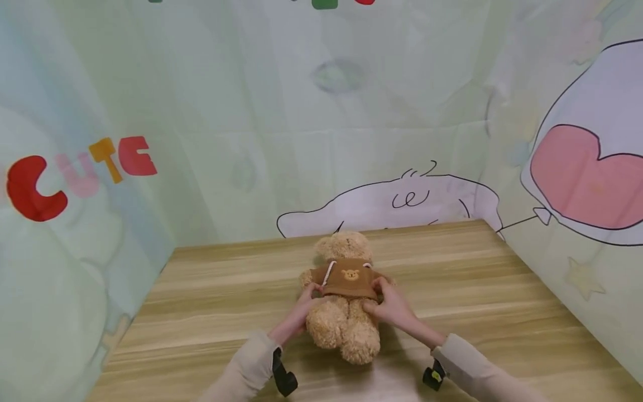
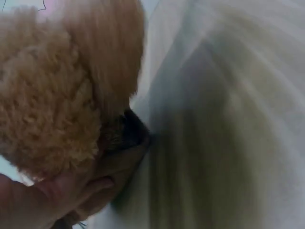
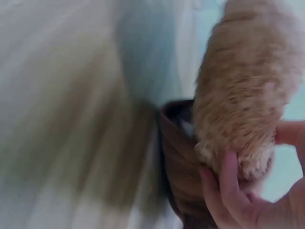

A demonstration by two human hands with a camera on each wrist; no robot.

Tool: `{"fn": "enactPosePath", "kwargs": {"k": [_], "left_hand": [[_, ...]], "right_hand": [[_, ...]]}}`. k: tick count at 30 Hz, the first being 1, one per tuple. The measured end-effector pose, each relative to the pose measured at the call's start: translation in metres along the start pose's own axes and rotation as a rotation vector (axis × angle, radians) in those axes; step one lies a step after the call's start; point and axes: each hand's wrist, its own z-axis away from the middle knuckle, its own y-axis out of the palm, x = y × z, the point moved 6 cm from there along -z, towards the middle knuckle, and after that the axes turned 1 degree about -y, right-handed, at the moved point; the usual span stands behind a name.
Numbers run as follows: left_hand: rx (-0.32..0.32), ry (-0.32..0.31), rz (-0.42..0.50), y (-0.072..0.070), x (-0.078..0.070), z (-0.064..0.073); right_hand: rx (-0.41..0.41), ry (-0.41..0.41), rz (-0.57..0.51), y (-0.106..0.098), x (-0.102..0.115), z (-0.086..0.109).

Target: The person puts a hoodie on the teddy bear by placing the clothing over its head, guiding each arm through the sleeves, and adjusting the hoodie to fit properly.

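Observation:
A light-brown teddy bear [image 1: 346, 245] lies on its back on the table, feet toward me. It wears a brown hooded sweater [image 1: 346, 286] with white cords and a small bear face on the chest. My left hand [image 1: 306, 306] grips the bear at its hip, by the sweater's lower edge. On the opposite side, my right hand [image 1: 393, 308] grips it there too. In the left wrist view, the furry leg [image 2: 45, 100] hides part of the left fingers. The right wrist view has the right fingers [image 3: 231, 183] against the leg and the brown sweater.
The bear is on a wood-grain table [image 1: 216, 290], whose far edge meets a pale printed cloth backdrop [image 1: 241, 111]. Similar cloth hangs along both sides. Dark straps [image 1: 284, 375] with wrist cameras hang below the sleeves.

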Motion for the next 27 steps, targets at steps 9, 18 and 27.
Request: {"fn": "enactPosePath", "kwargs": {"k": [9,18,27], "left_hand": [[-0.041,0.091,-0.317,0.002,-0.007,0.001],[-0.252,0.141,-1.056,0.024,-0.126,0.017],[-0.161,0.306,-1.259,0.037,-0.134,0.000]], "right_hand": [[0.064,-0.252,0.141,-0.003,0.005,-0.010],[0.159,0.119,-0.118,-0.036,-0.048,-0.062],[0.364,0.211,-0.240,0.003,-0.074,-0.077]]}}
